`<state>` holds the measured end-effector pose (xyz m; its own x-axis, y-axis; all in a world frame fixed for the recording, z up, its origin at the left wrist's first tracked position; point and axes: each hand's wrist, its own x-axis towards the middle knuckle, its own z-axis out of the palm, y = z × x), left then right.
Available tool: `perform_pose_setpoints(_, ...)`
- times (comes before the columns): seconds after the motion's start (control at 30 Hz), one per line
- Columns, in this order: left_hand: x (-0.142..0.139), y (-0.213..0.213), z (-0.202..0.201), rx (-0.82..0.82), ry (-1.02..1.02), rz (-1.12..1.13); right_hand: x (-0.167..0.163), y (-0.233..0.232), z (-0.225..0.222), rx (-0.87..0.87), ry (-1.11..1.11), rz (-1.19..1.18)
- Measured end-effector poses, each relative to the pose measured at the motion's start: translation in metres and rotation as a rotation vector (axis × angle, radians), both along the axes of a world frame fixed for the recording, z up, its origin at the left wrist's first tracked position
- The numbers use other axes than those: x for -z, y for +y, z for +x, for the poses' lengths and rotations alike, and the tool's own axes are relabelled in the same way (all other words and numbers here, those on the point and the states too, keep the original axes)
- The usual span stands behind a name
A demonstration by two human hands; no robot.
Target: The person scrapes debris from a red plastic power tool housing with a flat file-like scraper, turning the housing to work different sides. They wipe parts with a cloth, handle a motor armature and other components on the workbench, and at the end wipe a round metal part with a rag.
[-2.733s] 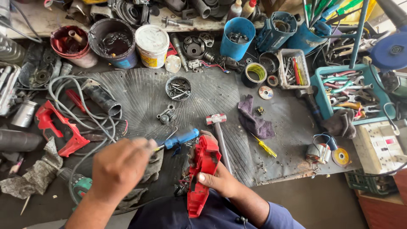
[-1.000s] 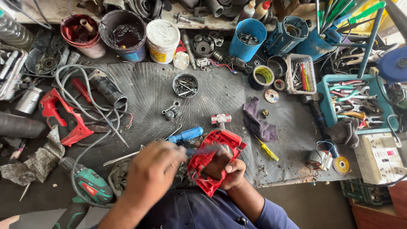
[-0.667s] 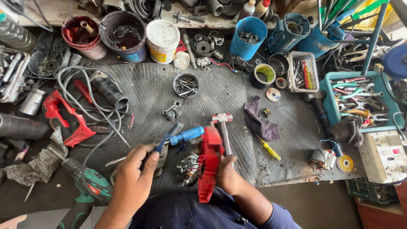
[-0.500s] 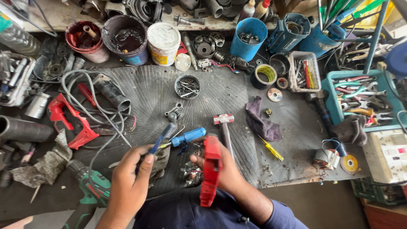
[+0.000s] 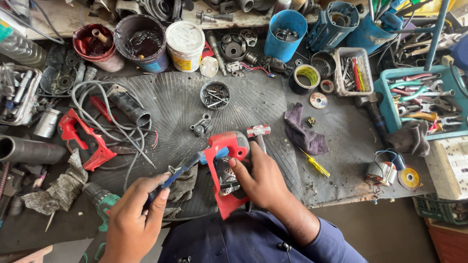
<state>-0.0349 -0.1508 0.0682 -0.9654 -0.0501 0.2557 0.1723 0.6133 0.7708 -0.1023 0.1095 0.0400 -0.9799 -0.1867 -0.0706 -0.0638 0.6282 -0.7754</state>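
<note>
Fingers [image 5: 155,195] of the left hand [image 5: 134,219] pinch blue-handled pliers [image 5: 183,170]; right hand [image 5: 261,180] at three o'clock grips the red housing [image 5: 225,146] — best held steady.

The right hand [image 5: 261,182] covers the middle of the red tool housing [image 5: 225,165], so the parts inside show only as a blurred metal glint. The left hand [image 5: 134,216] hides the handle of the blue-handled tool [image 5: 183,170]; its tip is lost against the housing. At the workbench's left edge, the grey pipe [image 5: 29,150] is cut off.
</note>
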Motion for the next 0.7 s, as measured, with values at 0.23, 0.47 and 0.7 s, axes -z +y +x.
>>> perform_pose_setpoints(0.23,0.013,-0.009,-0.002,0.067,0.02,-0.046,0.062,0.021,-0.007,0.155,-0.121,-0.866)
perform_pose_setpoints(0.47,0.07,-0.028,0.005,0.11,-0.571,-0.443,0.118,0.067,-0.012,0.422,-0.264,-1.158)
perform_pose_setpoints(0.7,0.105,-0.02,0.034,0.345,-0.366,-0.145,0.141,0.09,-0.004,0.65,-0.338,-1.471)
